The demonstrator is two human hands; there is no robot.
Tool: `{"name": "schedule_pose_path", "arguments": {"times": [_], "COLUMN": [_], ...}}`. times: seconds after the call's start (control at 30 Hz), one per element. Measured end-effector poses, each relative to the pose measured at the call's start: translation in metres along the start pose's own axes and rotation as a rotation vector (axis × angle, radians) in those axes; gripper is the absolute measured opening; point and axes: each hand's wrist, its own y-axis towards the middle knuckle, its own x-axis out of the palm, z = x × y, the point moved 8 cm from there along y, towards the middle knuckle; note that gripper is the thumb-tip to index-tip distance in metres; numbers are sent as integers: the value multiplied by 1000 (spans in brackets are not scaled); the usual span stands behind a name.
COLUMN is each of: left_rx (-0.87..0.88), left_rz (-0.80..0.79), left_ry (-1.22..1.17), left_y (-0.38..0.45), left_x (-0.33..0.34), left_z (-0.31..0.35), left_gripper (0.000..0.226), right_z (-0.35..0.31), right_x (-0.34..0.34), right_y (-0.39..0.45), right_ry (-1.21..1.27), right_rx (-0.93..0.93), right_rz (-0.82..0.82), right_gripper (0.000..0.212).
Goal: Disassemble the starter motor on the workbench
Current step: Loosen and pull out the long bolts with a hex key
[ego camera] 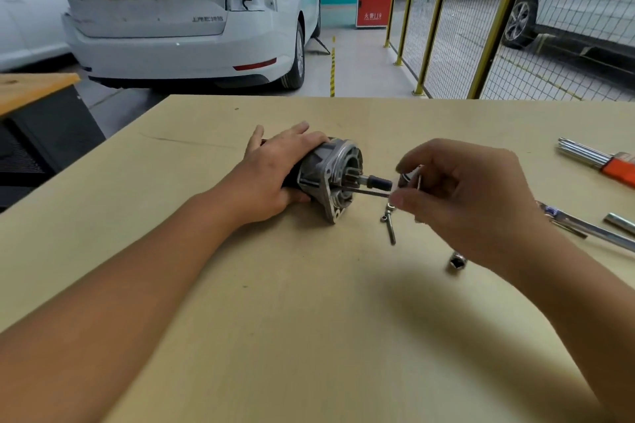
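The starter motor (330,175) lies on its side in the middle of the workbench (275,319), its silver nose housing and pinion shaft facing right. My left hand (278,168) grips the dark body from above and holds it down. My right hand (460,196) is just right of the nose and pinches a thin L-shaped hex key (369,192) whose long end reaches into the housing flange. A loose long bolt (390,227) lies on the bench below that hand.
A small socket (457,262) rests near my right wrist. A hex key set in an orange holder (598,158) lies at the far right, with a ratchet handle (584,225) and a silver tube (620,222) below it. White cars and a yellow mesh fence stand beyond the bench.
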Motion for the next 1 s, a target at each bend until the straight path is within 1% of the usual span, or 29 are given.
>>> {"name": "schedule_pose_path", "arguments": {"times": [0.07, 0.1, 0.13, 0.17, 0.2, 0.23, 0.27, 0.3, 0.33, 0.37, 0.4, 0.47, 0.53, 0.6, 0.67, 0.7, 0.73, 0.8, 0.83, 0.9, 1.0], "left_rx": [18, 13, -2, -20, -31, -33, -34, -36, -37, -35, -31, -21, -9, 3, 5, 8, 11, 17, 20, 25, 21], "left_rz": [10, 23, 41, 60, 76, 86, 90, 91, 91, 89, 86, 77, 70, 82, 91, 92, 92, 91, 93, 96, 96], "left_ry": [-8, -18, -30, -36, -24, -3, 14, 20, 22, 24, 26, 19, -2, -24, -39, -45, -48, -46, -44, -40, -24], "left_y": [0, -1, -1, -2, -2, -3, -2, -2, -2, -2, -3, -3, -2, -3, -4, -4, -5, -5, -4, -5, -5], "left_x": [0, 0, 0, 0, -1, -2, -3, -3, -4, -4, -3, -3, -3, -5, -7, -7, -7, -6, -7, -7, -6], "left_z": [1, 1, 0, 0, -1, -1, -1, -2, -3, -4, -4, -6, -7, -7, -7, -7, -6, -6, -6, -6, -7], "left_gripper": [87, 87, 86, 85, 83, 83, 83, 85, 87, 88, 88, 90, 89, 86, 85, 85, 85, 86, 86, 86, 87], "right_z": [-30, -39, -43, -43, -39, -30, -16, -1, 12, 20, 23, 20, 16, 11, 8, 8, 9, 10, 9, 9, 8], "right_x": [4, 10, 15, 18, 19, 18, 18, 23, 29, 35, 40, 48, 58, 67, 71, 72, 73, 76, 77, 79, 81], "right_y": [-6, -11, -16, -18, -18, -15, -11, -10, -10, -9, -10, -13, -16, -21, -26, -29, -32, -39, -42, -46, -47], "right_ry": [-206, -266, -298, -295, -249, -128, 77, 302, 493, 604, 657, 783, 990, 1140, 1207, 1226, 1226, 1177, 1140, 1096, 1110], "right_rx": [-348, -477, -547, -547, -485, -347, -146, 58, 230, 342, 396, 428, 515, 594, 653, 701, 751, 816, 828, 827, 821], "right_rz": [-6, -17, -18, -5, 21, 34, 26, -6, -55, -108, -167, -259, -330, -434, -518, -543, -571, -649, -693, -771, -819], "right_gripper": [24, 23, 22, 23, 25, 26, 23, 15, 7, 10, 17, 28, 37, 38, 34, 39, 47, 61, 60, 53, 46]}}
